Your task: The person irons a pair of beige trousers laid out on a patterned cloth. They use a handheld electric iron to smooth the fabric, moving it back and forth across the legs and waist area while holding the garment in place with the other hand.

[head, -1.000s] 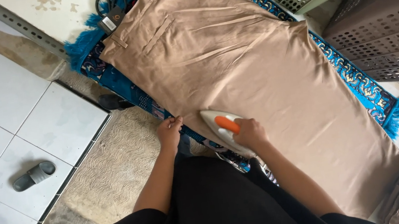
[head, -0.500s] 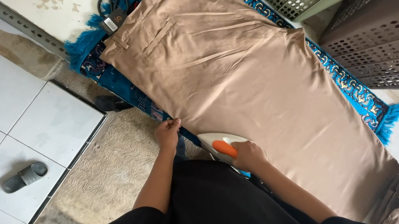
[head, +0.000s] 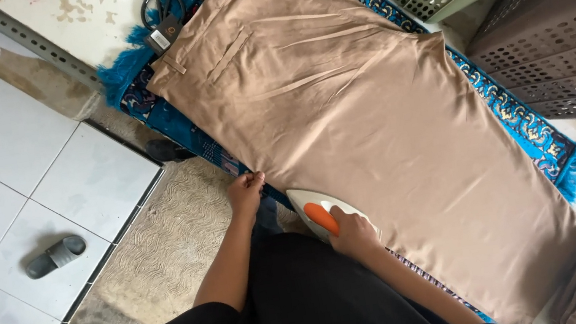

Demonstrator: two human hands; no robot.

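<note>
On the tan trousers' [head: 376,132] near edge, iron [head: 323,214] tip pointing up-left, right hand [head: 351,230] gripping its handle.
</note>
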